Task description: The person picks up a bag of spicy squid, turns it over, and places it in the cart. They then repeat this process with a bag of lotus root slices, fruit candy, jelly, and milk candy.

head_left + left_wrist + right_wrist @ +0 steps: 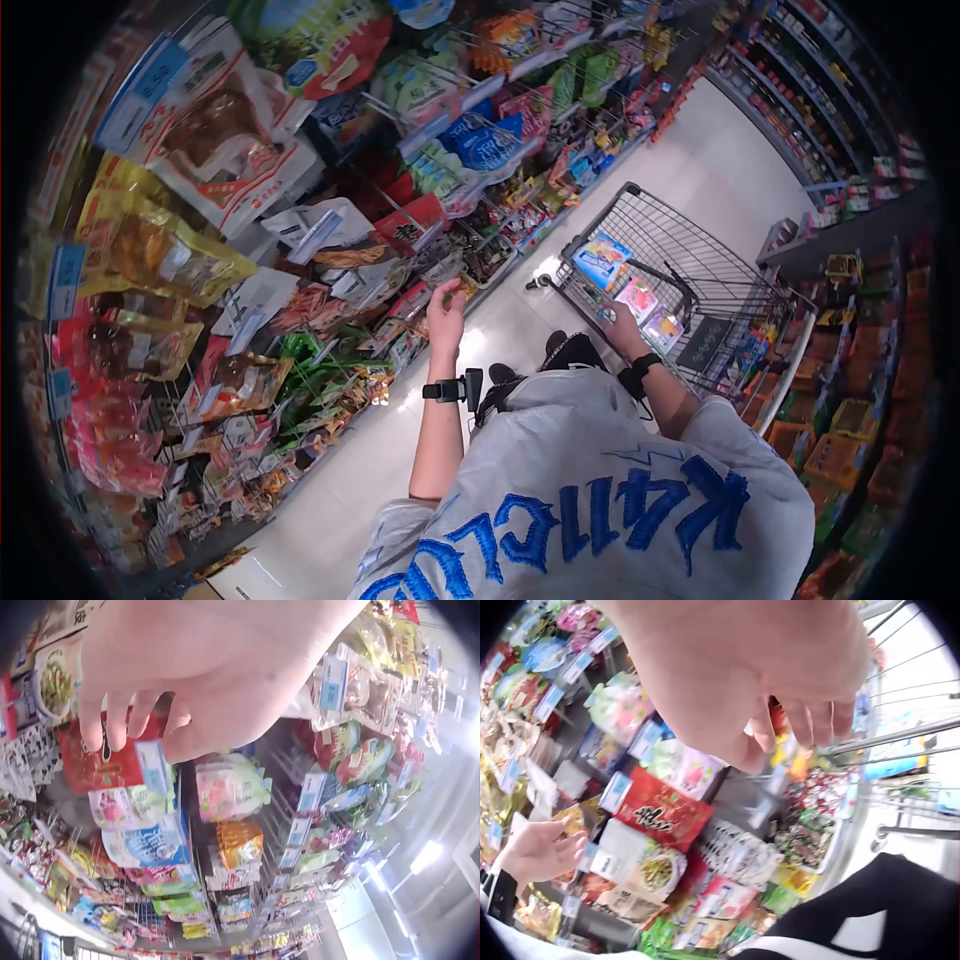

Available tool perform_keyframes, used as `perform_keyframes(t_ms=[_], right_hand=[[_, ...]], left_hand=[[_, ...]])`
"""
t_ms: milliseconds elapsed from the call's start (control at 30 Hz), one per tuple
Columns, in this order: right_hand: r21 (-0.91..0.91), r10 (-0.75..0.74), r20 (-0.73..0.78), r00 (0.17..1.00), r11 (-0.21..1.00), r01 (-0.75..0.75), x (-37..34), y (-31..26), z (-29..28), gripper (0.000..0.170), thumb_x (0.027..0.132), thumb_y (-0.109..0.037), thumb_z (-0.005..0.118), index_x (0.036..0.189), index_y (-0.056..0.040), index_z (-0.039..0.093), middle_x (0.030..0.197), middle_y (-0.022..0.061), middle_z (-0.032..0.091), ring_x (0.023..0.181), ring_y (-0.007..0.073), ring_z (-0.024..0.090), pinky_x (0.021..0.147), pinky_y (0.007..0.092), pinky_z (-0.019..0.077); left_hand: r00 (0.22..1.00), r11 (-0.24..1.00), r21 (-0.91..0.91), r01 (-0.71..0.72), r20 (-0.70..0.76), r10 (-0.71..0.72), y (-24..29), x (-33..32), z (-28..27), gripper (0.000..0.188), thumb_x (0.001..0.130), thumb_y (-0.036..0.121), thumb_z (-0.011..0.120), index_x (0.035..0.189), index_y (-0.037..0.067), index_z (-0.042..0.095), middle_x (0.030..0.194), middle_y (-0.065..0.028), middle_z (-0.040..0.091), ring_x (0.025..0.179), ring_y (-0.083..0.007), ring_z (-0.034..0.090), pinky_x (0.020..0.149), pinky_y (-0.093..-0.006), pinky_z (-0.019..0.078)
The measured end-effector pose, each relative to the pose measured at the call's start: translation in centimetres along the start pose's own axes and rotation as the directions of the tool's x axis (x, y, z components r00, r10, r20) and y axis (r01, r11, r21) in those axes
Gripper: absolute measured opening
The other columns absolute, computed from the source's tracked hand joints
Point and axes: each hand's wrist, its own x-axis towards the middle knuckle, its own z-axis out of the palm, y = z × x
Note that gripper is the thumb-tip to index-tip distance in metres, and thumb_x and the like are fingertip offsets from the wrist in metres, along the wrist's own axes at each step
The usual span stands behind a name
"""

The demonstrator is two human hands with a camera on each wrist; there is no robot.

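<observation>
Loosely bent, the fingers of my left hand (pixel 445 320) hold nothing beside the snack shelves in the head view. In the left wrist view, the left hand (pixel 202 667) hangs in front of a red packet (pixel 82 766); contact cannot be told. My right hand (pixel 624 330) is at the near side of a wire shopping cart (pixel 625 188). Seen from the right wrist, that hand (pixel 742 675) has relaxed, bent fingers with nothing visible in them, close to the cart's metal bar (pixel 900 740).
Colourful packages (pixel 600 258) lie in the cart. Hanging snack bags (pixel 150 245) and price tags fill the shelving on the left. More shelves (pixel 835 455) stand at the right, with pale floor (pixel 720 130) between. The person's shoes (pixel 503 374) are below the hands.
</observation>
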Motion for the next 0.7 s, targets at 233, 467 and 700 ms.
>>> perform_keyframes(t_ms=[233,467,700], right_hand=[[-0.347,0.644,-0.204,0.738,0.657,-0.669,-8.7,10.1,-3.8,0.095,0.069,-0.041,0.075,0.149,-0.0153,0.031,0.147,0.0244,0.035,0.142,0.0411,0.023,0.116,0.0542,0.0159],[-0.208,0.624,-0.004,0.781,0.763,-0.612,-11.0,15.3,-5.5,0.064,0.081,-0.053,0.065,0.133,-0.0171,0.056,0.132,0.0129,0.058,0.13,0.0377,0.041,0.104,0.0501,0.0307],[-0.047,0.649,-0.036,0.76,0.759,-0.65,-9.8,17.2,-4.5,0.041,0.092,-0.052,0.047,0.121,-0.0311,0.066,0.125,0.0077,0.064,0.126,0.0347,0.045,0.103,0.0596,0.0208]], left_hand=[[0.897,0.979,0.162,0.123,0.404,-0.18,1.0,-0.5,9.0,0.03,0.094,0.021,0.062,0.122,0.01,0.06,0.116,-0.0021,0.06,0.102,-0.0125,0.056,0.083,-0.03,0.0482],[0.767,0.945,0.312,0.1,0.581,-0.273,1.0,-1.4,17.9,0.033,0.094,0.026,0.064,0.123,0.01,0.06,0.117,-0.0043,0.062,0.099,-0.014,0.057,0.081,-0.0305,0.0487],[0.647,0.88,0.467,0.084,0.646,-0.405,-0.4,-3.3,26.8,0.036,0.094,0.029,0.064,0.124,0.011,0.06,0.121,-0.0055,0.062,0.106,-0.0156,0.057,0.083,-0.0328,0.0485]])
